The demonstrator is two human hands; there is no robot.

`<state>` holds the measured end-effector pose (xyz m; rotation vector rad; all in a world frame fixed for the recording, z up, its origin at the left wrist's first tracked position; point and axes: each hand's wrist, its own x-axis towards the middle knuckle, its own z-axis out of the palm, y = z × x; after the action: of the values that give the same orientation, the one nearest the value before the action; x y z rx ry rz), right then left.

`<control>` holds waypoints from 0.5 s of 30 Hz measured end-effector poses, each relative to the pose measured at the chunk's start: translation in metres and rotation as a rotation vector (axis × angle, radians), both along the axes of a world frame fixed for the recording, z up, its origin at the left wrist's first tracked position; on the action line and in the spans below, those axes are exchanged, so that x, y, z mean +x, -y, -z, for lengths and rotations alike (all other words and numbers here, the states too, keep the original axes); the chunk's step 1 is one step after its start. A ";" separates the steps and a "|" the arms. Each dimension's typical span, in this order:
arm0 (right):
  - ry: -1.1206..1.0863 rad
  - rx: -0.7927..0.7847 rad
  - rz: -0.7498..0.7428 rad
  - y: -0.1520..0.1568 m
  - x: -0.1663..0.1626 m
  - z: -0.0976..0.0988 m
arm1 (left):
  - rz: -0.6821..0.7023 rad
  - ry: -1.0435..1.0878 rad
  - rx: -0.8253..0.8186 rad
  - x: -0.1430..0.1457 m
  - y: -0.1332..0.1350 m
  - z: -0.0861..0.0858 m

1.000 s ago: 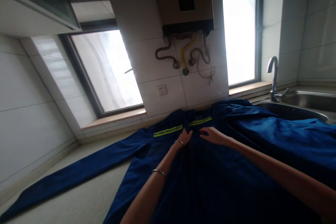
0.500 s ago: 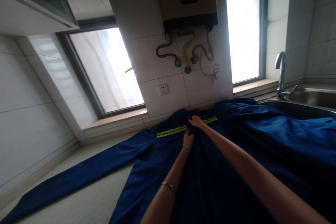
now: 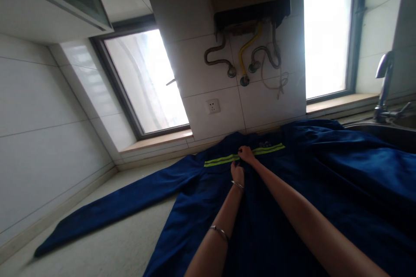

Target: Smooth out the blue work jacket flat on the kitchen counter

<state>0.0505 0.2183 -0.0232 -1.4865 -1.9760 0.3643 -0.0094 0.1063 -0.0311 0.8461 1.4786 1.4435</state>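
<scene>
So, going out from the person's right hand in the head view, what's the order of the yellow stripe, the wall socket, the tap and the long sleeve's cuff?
From the right hand:
1. Yellow stripe, on the blue jacket, under the fingers.
2. Wall socket, on the tiles above, slightly left.
3. Tap, far right by the sink.
4. Sleeve cuff, far left on the counter.

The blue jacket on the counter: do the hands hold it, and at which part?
Both hands, the left hand and the right hand, are on the blue jacket at its front centre near the yellow-green stripe; whether they grip it cannot be told.
</scene>
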 end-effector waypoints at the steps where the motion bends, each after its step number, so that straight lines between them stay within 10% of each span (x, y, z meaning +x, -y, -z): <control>1: 0.002 0.000 0.010 -0.001 -0.001 0.002 | 0.009 -0.018 0.017 0.002 0.000 0.000; 15: -0.027 0.015 0.034 -0.032 -0.001 0.012 | 0.073 -0.280 0.182 0.012 0.013 0.002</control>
<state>0.0498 0.2505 -0.0351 -1.4959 -1.9264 0.3525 0.0030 0.0937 -0.0334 1.2440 1.5167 1.4654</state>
